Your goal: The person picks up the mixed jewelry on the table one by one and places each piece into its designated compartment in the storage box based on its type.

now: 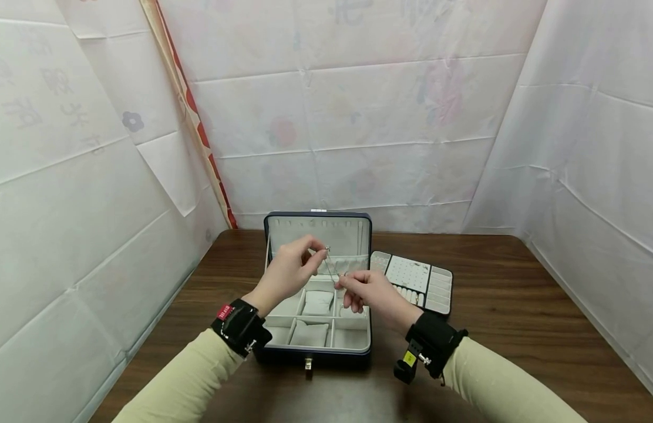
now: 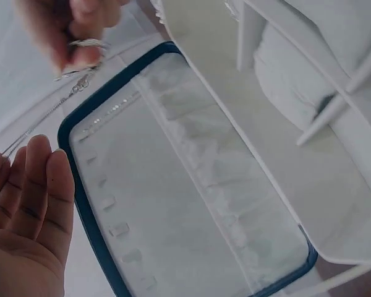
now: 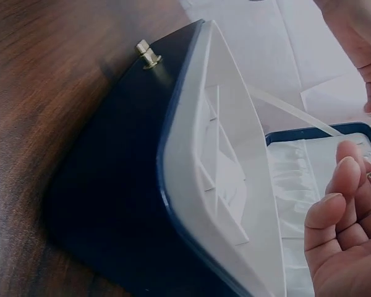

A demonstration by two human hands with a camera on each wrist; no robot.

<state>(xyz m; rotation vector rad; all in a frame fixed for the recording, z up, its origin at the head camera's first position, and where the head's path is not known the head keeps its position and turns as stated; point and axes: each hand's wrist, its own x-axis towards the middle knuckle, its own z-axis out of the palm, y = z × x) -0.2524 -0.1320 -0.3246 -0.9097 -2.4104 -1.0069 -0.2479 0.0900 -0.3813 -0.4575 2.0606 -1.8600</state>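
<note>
A thin silver chain, probably a necklace, stretches between my two hands above a jewelry box whose lid stands raised. My left hand pinches one end, higher up and near the lid. Lower and to the right, my right hand pinches the other part. In the left wrist view a small clasp on the chain sits by the right hand's fingertips, beside a silver ring-like band. The right wrist view shows the right fingers curled, with a bit of metal at the tips.
White dividers split the box into compartments, some with small cushions. A fine sparkling chain lies along the lid's lining. Right of the box, a jewelry tray with slots and a dotted panel rests on the wooden table. White sheets hang around.
</note>
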